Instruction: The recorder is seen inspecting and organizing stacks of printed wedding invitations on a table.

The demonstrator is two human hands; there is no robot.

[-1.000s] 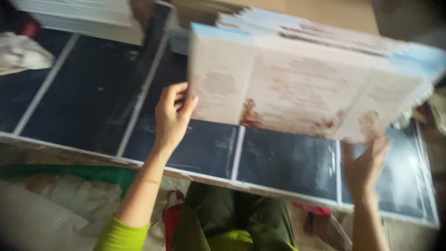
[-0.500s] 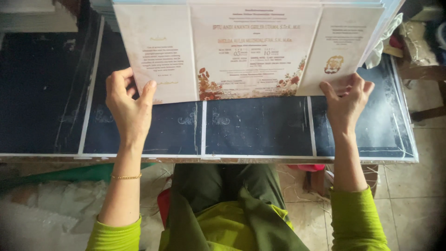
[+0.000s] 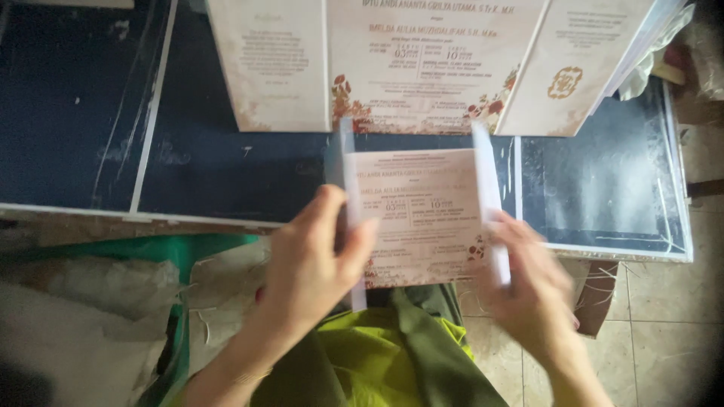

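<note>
Two hands, left hand point(image 3: 313, 260) and right hand point(image 3: 528, 283), fingers clamped on folded card point(image 3: 418, 218).

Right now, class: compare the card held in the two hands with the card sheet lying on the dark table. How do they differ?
1. The held card is lifted above the lap, gripped by the left hand and right hand; the flat sheet rests on the dark table.
2. The held card's side flaps turn inward; the flat sheet lies fully open, three panels showing.

Both are cream with printed text and reddish floral corners.

No packages, labels, signs or screens show; only printed cream cards lie on the table.
</note>
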